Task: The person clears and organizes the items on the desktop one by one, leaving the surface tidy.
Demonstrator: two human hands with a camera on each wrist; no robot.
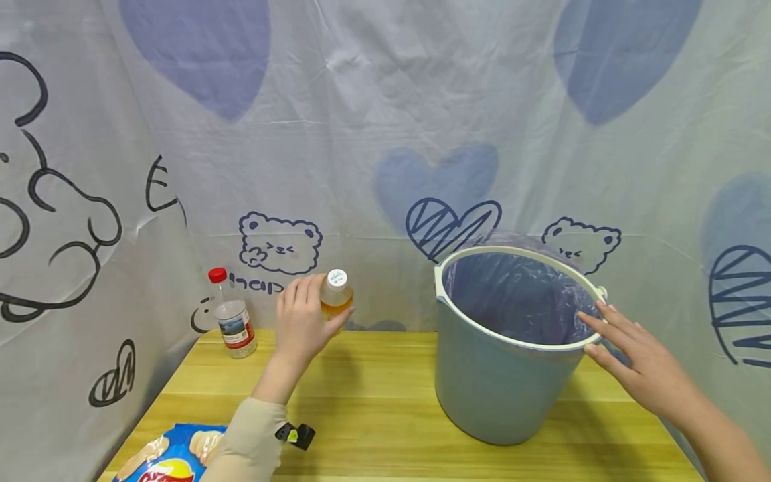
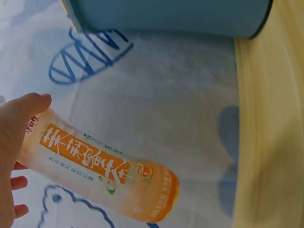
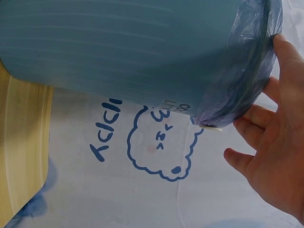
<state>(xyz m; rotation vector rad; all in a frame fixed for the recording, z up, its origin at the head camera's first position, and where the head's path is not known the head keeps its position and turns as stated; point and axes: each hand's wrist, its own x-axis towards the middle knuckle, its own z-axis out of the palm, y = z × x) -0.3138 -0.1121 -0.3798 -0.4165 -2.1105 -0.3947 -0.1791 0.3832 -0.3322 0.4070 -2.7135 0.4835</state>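
Note:
My left hand (image 1: 303, 320) grips an orange drink bottle (image 1: 334, 298) with a white cap, lifted above the wooden table (image 1: 373, 395). In the left wrist view the bottle (image 2: 104, 173) shows an orange label, and my thumb and fingers (image 2: 16, 142) wrap its upper part. A light blue bucket (image 1: 494, 375) lined with a bluish plastic bag (image 1: 512, 294) stands to the right. My right hand (image 1: 626, 351) is open, its straight fingers touching the bucket's right rim. The right wrist view shows those fingers (image 3: 266, 137) against the bag's folded edge (image 3: 237, 90) on the bucket (image 3: 123, 47).
A clear water bottle (image 1: 231, 321) with a red cap stands at the table's back left. A blue snack bag (image 1: 162, 455) lies at the front left edge. A printed cloth backdrop (image 1: 361, 134) encloses the table on three sides.

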